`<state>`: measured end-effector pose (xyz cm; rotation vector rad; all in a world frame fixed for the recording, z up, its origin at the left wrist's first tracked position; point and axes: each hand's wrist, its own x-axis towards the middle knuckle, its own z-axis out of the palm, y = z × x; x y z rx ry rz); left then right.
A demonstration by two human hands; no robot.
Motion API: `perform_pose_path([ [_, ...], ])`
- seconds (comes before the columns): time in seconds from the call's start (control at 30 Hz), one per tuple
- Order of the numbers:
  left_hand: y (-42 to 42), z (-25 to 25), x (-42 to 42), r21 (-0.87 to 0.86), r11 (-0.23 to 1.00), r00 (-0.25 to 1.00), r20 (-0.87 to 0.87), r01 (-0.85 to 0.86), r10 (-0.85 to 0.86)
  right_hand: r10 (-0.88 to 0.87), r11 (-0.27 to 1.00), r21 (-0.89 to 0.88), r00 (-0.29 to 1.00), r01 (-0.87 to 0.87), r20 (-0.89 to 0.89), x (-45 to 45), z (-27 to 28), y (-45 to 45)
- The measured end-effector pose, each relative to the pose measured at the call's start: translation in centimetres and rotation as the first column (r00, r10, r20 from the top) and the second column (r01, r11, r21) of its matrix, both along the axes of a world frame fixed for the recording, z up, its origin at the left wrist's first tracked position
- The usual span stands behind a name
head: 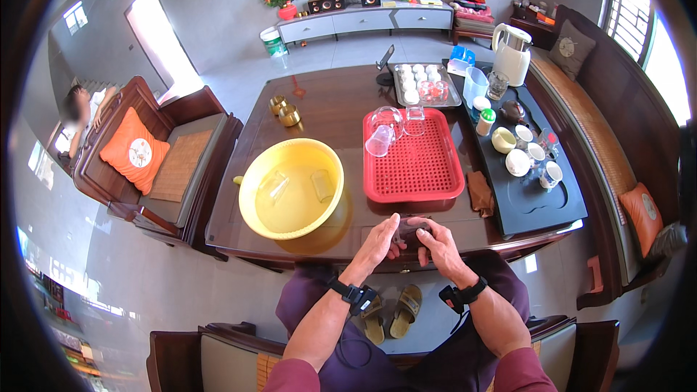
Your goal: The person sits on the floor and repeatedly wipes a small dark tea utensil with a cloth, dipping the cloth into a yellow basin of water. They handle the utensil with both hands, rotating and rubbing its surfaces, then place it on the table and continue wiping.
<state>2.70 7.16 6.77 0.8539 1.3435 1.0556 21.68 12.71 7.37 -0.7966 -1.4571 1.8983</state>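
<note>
Both my hands hold one clear drinking glass (405,230) over the near edge of the dark wooden table. My left hand (381,239) curls round its left side, and my right hand (437,242) grips the right side. The glass is partly hidden by fingers. Ahead lies a red perforated plastic tray (416,166), with several clear glasses or cups at its far left corner. A yellow basin (291,189) of water stands to the left, with a glass tumbler (322,185) and another clear glass (276,187) in it. A brown cloth (480,194) lies right of the tray.
A black tea tray (531,209) at right bears cups, a small teapot and a white electric kettle (512,54). A metal tray (426,85) of round white items and two gold-coloured cups (289,114) stand farther back. Another person (81,111) is behind the left chair.
</note>
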Motion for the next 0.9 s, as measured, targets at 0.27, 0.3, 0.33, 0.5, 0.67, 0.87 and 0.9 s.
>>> perform_pose_path([
  [0.27, 0.2, -1.8, -0.5, 0.015, 1.000, 0.984, 0.177, -0.016, 0.013, 0.112, 0.994, -0.007, 0.993, -0.112, 0.042, 0.5, 0.7, 0.5],
  [0.3, 0.2, -1.9, -0.6, -0.010, 1.000, 0.977, 0.210, -0.021, 0.023, 0.139, 0.990, 0.006, 0.989, -0.140, 0.053, 0.6, 0.8, 0.6],
  [0.33, 0.2, -1.9, -0.6, -0.039, 0.998, 0.965, 0.258, -0.039, 0.048, 0.165, 0.986, 0.020, 0.984, -0.167, 0.064, 0.6, 0.8, 0.6],
  [0.5, 0.4, -3.4, -1.2, -0.101, 0.995, 0.876, 0.478, -0.015, 0.062, 0.188, 0.978, 0.084, 0.981, -0.192, 0.051, 0.8, 0.6, 0.6],
  [0.67, 0.3, -3.9, -1.3, -0.154, 0.988, 0.804, 0.589, 0.008, 0.085, 0.080, 0.953, 0.279, 0.986, -0.119, 0.147, 1.0, 1.4, 0.2],
  [0.87, 0.1, -2.8, -0.8, -0.206, 0.978, 0.795, 0.588, -0.031, 0.149, 0.026, 0.950, 0.291, 0.957, -0.114, 0.290, 0.6, 1.7, -0.2],
  [0.9, 0.0, -2.9, -1.0, -0.211, 0.977, 0.794, 0.590, -0.025, 0.148, 0.046, 0.954, 0.271, 0.954, -0.130, 0.297, 0.5, 1.5, -0.2],
])
